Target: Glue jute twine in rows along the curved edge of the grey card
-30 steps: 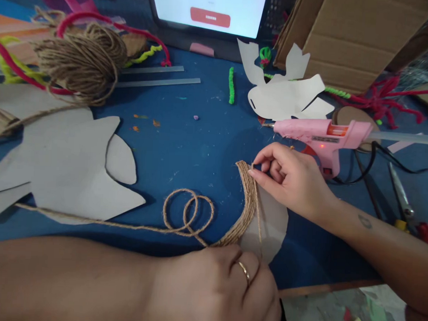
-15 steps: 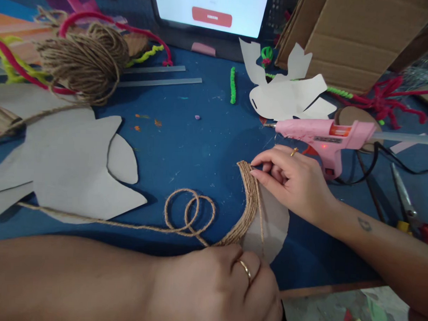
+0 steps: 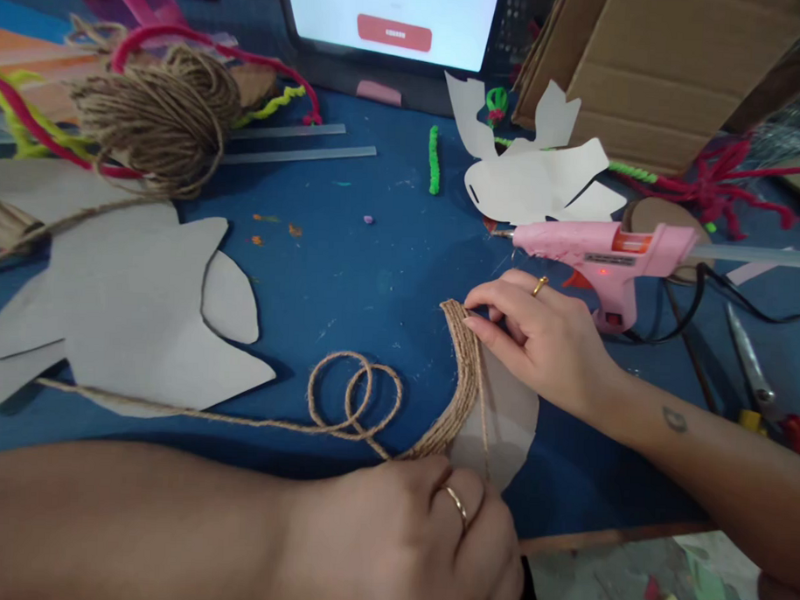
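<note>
Rows of jute twine [image 3: 466, 381] curve along the edge of a pale card shape [image 3: 504, 417], lying side by side. My right hand [image 3: 536, 344] rests at the upper end of the rows, fingertips pressed on the twine. My left hand [image 3: 424, 528] grips the lower end, covering the card's bottom edge. From there a loose length of twine loops [image 3: 354, 395] across the blue mat [image 3: 374, 282] towards a large grey card cutout [image 3: 124, 317]. It continues to a twine ball [image 3: 153, 125] at the far left. A pink hot glue gun [image 3: 604, 255] lies just beyond my right hand.
A white paper cutout [image 3: 535, 178] lies at the back, near a green pipe cleaner [image 3: 434, 159] and a tablet [image 3: 390, 20]. A cardboard box [image 3: 663, 82] and red pipe cleaners [image 3: 719, 184] stand at the back right. Scissors [image 3: 752, 369] lie at the right.
My right hand has rolled slightly, bringing its ring into view, and its fingers lie flatter on the twine. My left hand and the twine have barely moved.
</note>
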Demonstrator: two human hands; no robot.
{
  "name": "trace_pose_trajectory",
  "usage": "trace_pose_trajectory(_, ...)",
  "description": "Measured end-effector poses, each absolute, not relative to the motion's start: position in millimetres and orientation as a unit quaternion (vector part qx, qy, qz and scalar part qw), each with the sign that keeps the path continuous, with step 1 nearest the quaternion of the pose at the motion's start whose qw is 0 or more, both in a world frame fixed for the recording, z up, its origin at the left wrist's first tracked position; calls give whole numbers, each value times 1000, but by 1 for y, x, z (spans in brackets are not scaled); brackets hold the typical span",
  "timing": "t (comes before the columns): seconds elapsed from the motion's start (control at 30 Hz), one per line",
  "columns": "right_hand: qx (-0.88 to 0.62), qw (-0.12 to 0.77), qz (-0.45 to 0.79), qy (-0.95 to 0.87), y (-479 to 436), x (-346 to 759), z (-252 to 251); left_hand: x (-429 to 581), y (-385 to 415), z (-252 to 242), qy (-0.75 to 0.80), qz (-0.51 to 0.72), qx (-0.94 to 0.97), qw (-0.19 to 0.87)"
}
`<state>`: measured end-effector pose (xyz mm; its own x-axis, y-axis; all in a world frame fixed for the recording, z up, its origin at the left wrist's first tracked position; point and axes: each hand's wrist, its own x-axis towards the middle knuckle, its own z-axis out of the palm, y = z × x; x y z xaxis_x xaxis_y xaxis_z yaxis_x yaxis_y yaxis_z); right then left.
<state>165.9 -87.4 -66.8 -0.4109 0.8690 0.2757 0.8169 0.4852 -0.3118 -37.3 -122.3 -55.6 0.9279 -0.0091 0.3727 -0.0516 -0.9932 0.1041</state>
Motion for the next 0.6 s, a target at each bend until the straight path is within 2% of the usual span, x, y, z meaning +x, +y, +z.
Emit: trace_pose_trajectory(0.6,-505,203,110,-832,-87,167,-64,-36,-127,-63,-31,215,976,29)
